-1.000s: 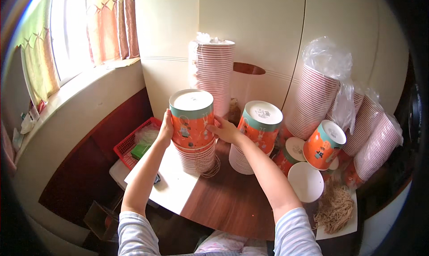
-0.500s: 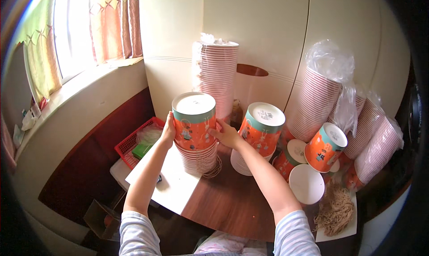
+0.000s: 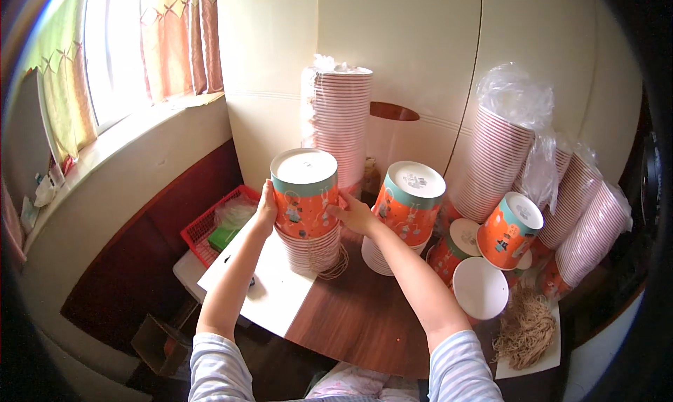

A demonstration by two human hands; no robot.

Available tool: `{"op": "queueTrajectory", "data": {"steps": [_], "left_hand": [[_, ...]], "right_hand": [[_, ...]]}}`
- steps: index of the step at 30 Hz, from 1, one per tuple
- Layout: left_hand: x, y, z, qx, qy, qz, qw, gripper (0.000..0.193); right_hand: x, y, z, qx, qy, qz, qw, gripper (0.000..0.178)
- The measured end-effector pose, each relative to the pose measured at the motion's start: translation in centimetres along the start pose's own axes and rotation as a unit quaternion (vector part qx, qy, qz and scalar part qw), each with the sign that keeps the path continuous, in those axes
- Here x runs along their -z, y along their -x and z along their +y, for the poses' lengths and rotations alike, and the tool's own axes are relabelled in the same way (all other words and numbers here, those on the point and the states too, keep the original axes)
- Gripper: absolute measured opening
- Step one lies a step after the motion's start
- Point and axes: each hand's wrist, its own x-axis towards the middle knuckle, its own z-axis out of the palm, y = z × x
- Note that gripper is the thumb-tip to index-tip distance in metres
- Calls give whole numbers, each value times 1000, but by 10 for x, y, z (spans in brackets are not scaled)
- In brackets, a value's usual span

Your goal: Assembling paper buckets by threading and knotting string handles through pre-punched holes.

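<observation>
My left hand point(image 3: 266, 207) and my right hand point(image 3: 356, 214) clasp opposite sides of an orange paper bucket point(image 3: 306, 209) with a green band. It is upside down, white base up, over a nested stack of buckets point(image 3: 303, 251) whose rims show below it. Thin brown cords point(image 3: 331, 263) hang in loops at the stack's right side. Just right of my right hand stands a second upside-down stack point(image 3: 410, 209) of the same buckets.
A tall plastic-wrapped bucket stack point(image 3: 340, 114) stands behind. Further wrapped stacks point(image 3: 494, 164) lean at the right, near loose buckets point(image 3: 508, 234) and a heap of tan cords point(image 3: 524, 328). A red basket point(image 3: 200, 244) sits at the left, beside a white sheet point(image 3: 277, 311) on the brown table point(image 3: 364, 325).
The bucket between my hands sits very slightly lower over its stack. Both hands keep their hold, and the things around them look unmoved.
</observation>
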Motion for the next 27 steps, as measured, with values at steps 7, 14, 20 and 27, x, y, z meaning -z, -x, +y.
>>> {"op": "queueTrajectory", "data": {"steps": [7,14,20,27], "left_hand": [[4,-7,-20,-38,39,-2,999,69],[31,-9,-45,-102,-70,81,989,52],[16,53,-12,-151,-133,168,965,46],[-16,157,-10,-141,-174,62,973,21]], "right_hand": [[-3,0,0,58,48,40,996,69],[5,25,-25,12,106,17,994,63],[71,76,-48,207,375,187,884,35],[118,142,-32,274,409,254,833,30]]}}
